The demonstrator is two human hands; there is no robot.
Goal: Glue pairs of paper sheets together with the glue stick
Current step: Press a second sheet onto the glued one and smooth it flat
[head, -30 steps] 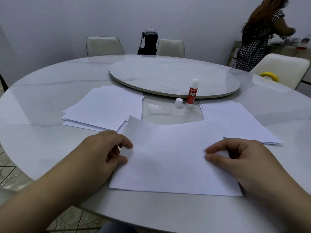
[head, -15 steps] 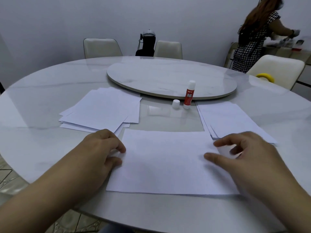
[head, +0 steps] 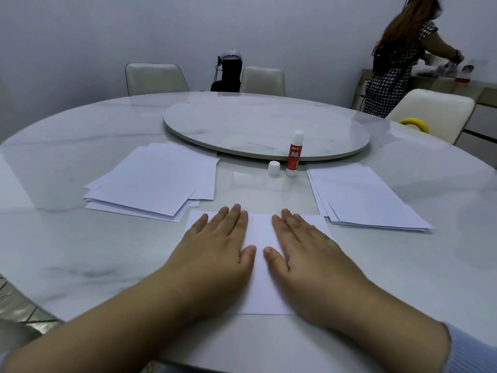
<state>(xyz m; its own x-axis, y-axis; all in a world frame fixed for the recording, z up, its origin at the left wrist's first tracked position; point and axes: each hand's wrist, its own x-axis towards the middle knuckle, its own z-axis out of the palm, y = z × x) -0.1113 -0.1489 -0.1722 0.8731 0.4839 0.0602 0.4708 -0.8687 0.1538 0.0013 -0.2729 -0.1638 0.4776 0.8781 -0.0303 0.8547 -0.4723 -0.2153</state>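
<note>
A white paper sheet (head: 260, 235) lies flat on the marble table (head: 80, 251) right in front of me. My left hand (head: 215, 246) presses flat on its left half, fingers straight. My right hand (head: 309, 251) presses flat on its right half, thumbs nearly meeting in the middle. A red and white glue stick (head: 294, 154) stands upright and uncapped beyond the sheet, its white cap (head: 273, 168) beside it on the left. A loose pile of white sheets (head: 153, 181) sits at the left. A second stack of sheets (head: 363, 197) sits at the right.
A round turntable (head: 266, 125) fills the table's centre. Cream chairs (head: 154, 78) stand behind the table, with a dark device (head: 228, 71) between two of them. A yellow ring (head: 414, 123) lies by the right chair. A person (head: 395, 57) stands at the far right by a counter.
Both hands moved from the sheet's side edges to its middle and flattened, fingers now straight. The sheet's raised upper left corner settled flat on the table.
</note>
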